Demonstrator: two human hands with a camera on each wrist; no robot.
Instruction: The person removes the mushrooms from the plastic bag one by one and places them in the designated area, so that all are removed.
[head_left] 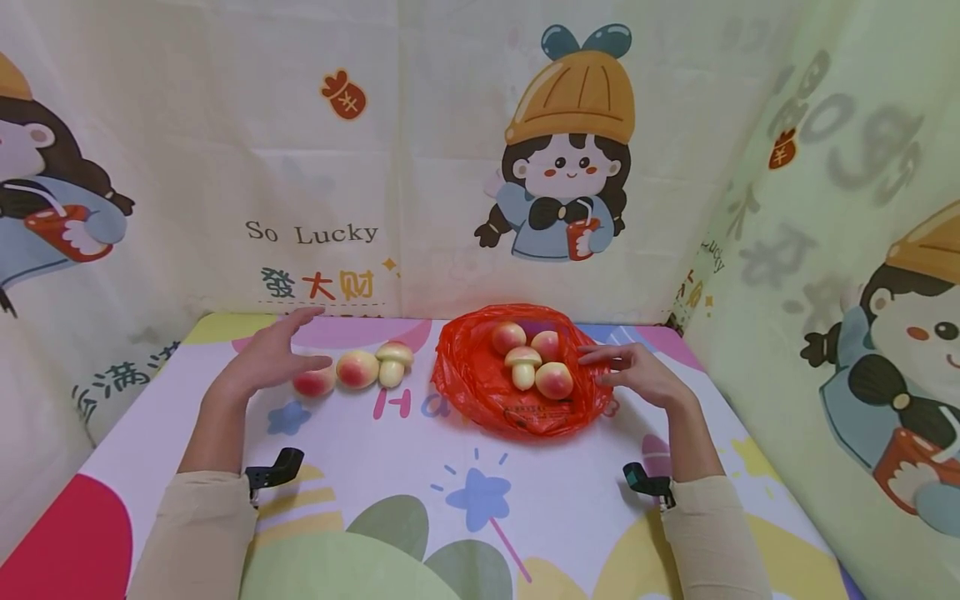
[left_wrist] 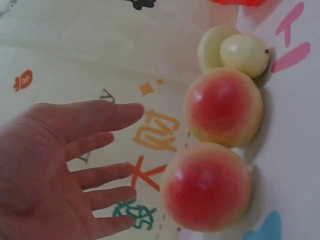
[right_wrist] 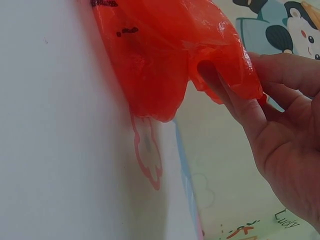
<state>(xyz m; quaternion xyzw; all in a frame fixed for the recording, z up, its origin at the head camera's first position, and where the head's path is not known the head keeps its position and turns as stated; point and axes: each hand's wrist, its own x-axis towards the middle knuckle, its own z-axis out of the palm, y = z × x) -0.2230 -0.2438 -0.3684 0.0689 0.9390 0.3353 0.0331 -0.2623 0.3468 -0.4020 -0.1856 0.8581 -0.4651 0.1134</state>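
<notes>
My left hand (head_left: 266,354) hovers with spread fingers beside a peach-like red-and-cream ball (head_left: 315,382), holding nothing. In the left wrist view its fingers point towards that ball (left_wrist: 207,187) and a second one (left_wrist: 223,106), apart from both. A mushroom-shaped piece (head_left: 393,364) lies at the right end of this row. My right hand (head_left: 637,372) holds the right rim of an open red plastic bag (head_left: 480,412), thumb and fingers on either side of the film (right_wrist: 150,75). Inside the bag are another mushroom piece (head_left: 522,367) and three red-and-cream pieces, one (head_left: 554,381) in front.
A printed cloth (head_left: 390,467) covers the table, and printed curtains (head_left: 435,167) stand close behind and at both sides. A small black camera (head_left: 276,468) sits on the left wrist, another (head_left: 647,482) on the right.
</notes>
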